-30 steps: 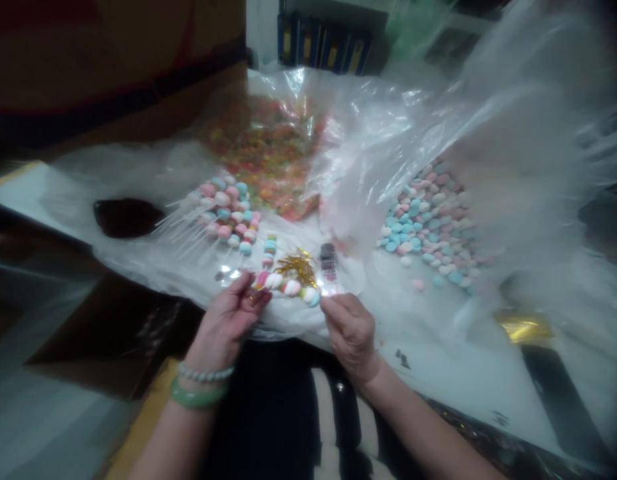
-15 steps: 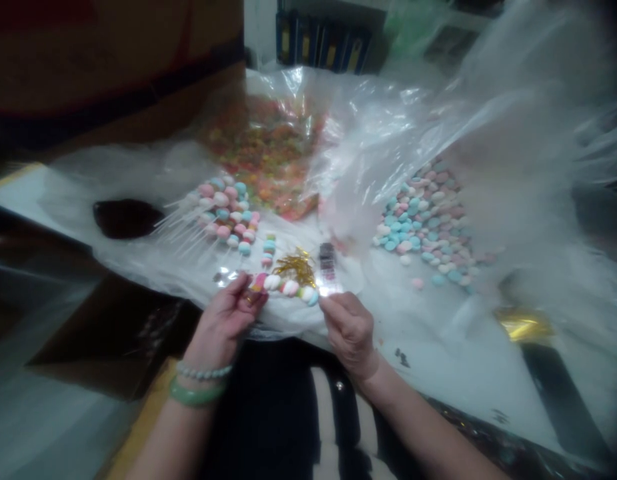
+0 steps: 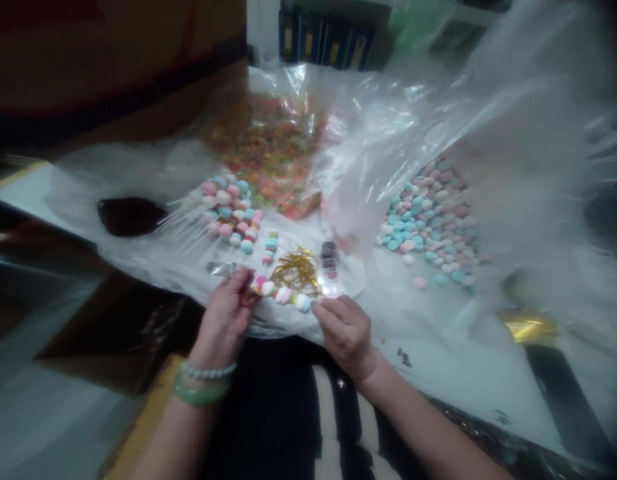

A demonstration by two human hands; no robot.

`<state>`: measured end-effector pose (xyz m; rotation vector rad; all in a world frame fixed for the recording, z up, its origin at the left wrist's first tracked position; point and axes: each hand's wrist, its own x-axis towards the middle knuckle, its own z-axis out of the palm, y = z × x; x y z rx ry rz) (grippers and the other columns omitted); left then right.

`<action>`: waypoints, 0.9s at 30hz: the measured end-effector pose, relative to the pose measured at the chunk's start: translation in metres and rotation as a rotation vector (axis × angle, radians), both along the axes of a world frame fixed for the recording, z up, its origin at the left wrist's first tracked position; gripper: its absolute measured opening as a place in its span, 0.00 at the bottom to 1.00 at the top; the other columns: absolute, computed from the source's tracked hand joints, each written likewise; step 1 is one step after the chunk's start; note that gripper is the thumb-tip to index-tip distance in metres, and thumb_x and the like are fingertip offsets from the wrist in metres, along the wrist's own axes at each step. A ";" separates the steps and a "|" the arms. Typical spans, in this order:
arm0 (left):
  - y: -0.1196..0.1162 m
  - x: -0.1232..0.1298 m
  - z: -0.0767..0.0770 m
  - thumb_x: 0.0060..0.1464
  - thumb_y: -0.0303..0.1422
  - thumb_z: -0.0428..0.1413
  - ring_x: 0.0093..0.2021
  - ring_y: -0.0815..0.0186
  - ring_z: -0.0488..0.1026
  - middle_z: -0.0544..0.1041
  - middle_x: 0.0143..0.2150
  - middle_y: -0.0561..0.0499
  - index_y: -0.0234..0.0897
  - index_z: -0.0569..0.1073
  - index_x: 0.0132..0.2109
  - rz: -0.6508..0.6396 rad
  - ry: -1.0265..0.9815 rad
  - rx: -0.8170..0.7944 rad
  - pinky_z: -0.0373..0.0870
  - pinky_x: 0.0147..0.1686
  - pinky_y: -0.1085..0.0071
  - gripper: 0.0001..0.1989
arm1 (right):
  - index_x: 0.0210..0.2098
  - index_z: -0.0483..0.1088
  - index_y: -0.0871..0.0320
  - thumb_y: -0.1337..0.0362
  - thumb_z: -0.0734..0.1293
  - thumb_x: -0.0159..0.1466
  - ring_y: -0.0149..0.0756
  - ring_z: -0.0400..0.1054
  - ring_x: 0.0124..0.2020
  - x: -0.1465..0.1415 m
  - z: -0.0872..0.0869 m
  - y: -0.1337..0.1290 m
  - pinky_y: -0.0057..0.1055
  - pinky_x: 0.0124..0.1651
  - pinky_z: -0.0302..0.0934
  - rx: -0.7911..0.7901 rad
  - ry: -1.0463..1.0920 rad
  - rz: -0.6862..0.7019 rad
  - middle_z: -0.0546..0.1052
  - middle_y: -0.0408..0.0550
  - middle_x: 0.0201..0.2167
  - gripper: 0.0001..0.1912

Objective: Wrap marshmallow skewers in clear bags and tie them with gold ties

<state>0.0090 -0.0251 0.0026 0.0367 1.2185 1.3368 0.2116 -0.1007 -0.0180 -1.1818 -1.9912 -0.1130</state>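
Between my hands runs a candy skewer [image 3: 283, 295] of pink, white, green and blue pieces, sloping slightly down to the right. My left hand [image 3: 231, 300] pinches its left end; a green bangle and a beaded bracelet circle that wrist. At the blue end, the fingers of my right hand [image 3: 345, 327] are closed, touching the tip or its wrapping; the exact grip is blurred. Just behind the skewer lies a pile of gold twist ties [image 3: 299, 267]. A stack of clear printed wrappers [image 3: 330, 270] is beyond my right hand. One short candy skewer [image 3: 271, 247] lies farther back.
Several finished-looking candy skewers [image 3: 233, 213] with white sticks are heaped at left. Behind is a bag of colourful gummies [image 3: 278, 153]; loose pastel candies [image 3: 423, 227] spread right. A cardboard box [image 3: 138, 73] rises at back left, and an open box [image 3: 113, 340] sits below the table edge.
The skewer has come slightly down and toward me, its right end dipping. My right hand has shifted slightly left, uncovering more of the twist ties. Both hands stay closed.
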 end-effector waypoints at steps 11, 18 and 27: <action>-0.015 0.014 0.003 0.41 0.26 0.71 0.30 0.68 0.77 0.80 0.32 0.51 0.32 0.78 0.34 -0.138 0.033 0.181 0.77 0.30 0.74 0.12 | 0.32 0.76 0.56 0.70 0.63 0.63 0.35 0.70 0.34 -0.006 -0.004 0.006 0.29 0.40 0.61 -0.645 0.428 0.036 0.78 0.46 0.30 0.10; -0.009 0.013 -0.006 0.53 0.25 0.64 0.33 0.66 0.79 0.81 0.36 0.48 0.32 0.78 0.42 -0.250 -0.133 0.152 0.78 0.33 0.72 0.08 | 0.22 0.70 0.57 0.68 0.66 0.52 0.27 0.59 0.23 -0.010 0.021 0.013 0.24 0.28 0.53 -1.228 0.893 0.009 0.67 0.38 0.19 0.04; -0.020 0.021 -0.013 0.41 0.41 0.71 0.34 0.63 0.77 0.81 0.33 0.45 0.29 0.80 0.36 -0.451 0.065 0.148 0.76 0.36 0.70 0.20 | 0.26 0.67 0.59 0.65 0.70 0.47 0.20 0.49 0.13 -0.014 0.010 0.013 0.21 0.17 0.35 -1.629 1.392 0.057 0.65 0.34 0.15 0.09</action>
